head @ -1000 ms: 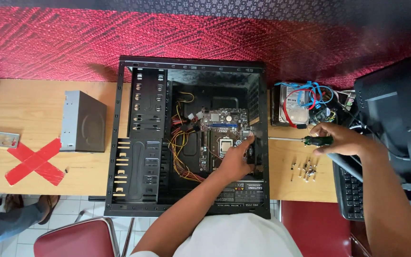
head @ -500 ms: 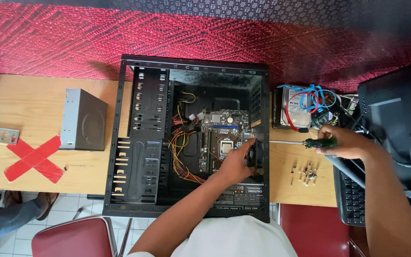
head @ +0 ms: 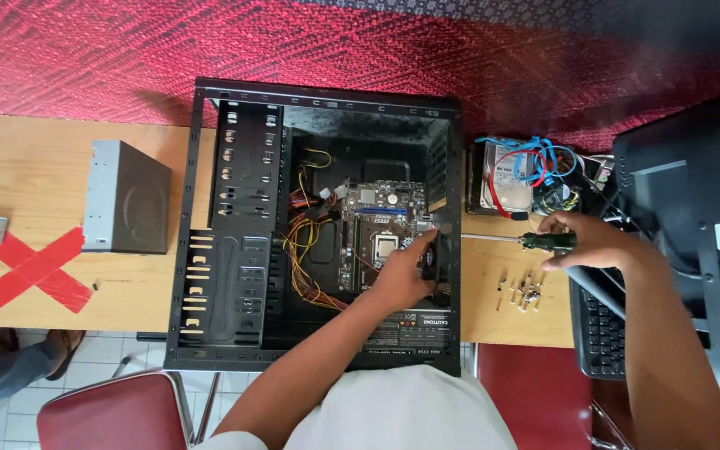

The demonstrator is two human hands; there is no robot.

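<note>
A black open computer case lies on its side on the wooden table. Inside it sits a motherboard with orange and yellow cables beside it. My left hand reaches into the case and presses against the small black fan at its rear wall. Outside the case, my right hand grips a green-handled screwdriver, whose shaft points left through the rear wall toward the fan.
Several loose screws lie on the table under the screwdriver. A hard drive with red and blue cables, a grey optical drive, a red tape cross, a keyboard, a black monitor and red chairs surround the case.
The view has shifted slightly. Both hands stay in nearly the same place, the left on the fan and the right holding the screwdriver at the case's rear wall.
</note>
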